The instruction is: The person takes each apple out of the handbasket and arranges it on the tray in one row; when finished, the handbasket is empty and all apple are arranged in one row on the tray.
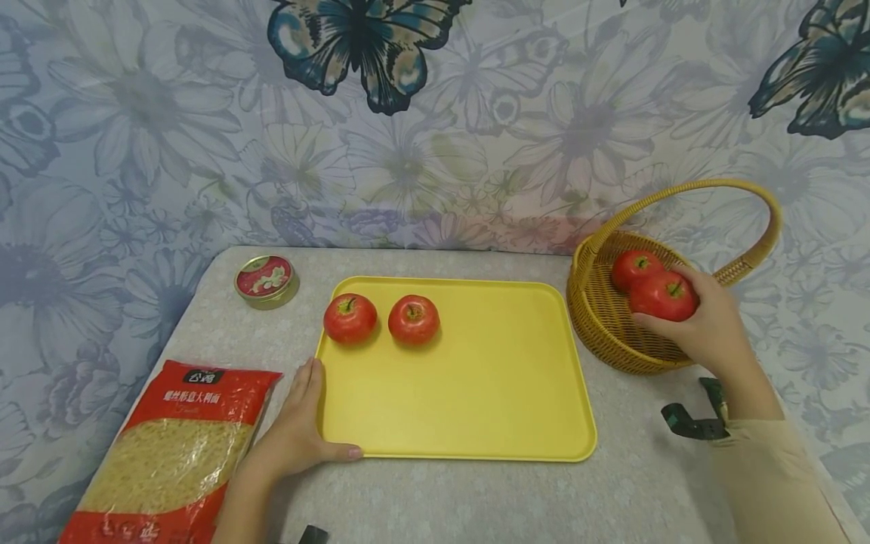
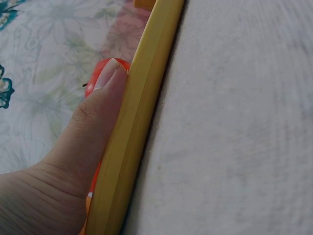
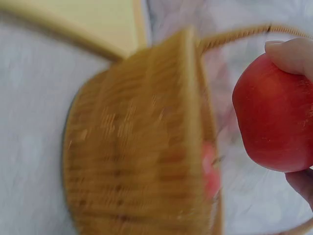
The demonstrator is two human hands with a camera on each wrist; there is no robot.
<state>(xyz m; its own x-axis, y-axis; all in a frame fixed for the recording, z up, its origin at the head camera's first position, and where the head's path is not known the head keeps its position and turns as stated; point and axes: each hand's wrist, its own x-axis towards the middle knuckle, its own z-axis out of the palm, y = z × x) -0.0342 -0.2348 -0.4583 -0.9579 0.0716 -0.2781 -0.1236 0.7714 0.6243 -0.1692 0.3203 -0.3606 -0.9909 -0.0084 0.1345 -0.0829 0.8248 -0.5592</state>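
My right hand grips a red apple over the wicker basket. In the right wrist view that apple is held between thumb and fingers, above the basket's rim. Another red apple lies inside the basket. My left hand rests against the near left corner of the yellow tray, fingers straight along its left edge and thumb at the front edge. On the tray's far left part sit two red apples, a left one and a right one.
A red bag of pasta lies left of my left hand. A round tin stands at the table's back left. The basket's arched handle rises at the right. Behind the table is a floral backdrop.
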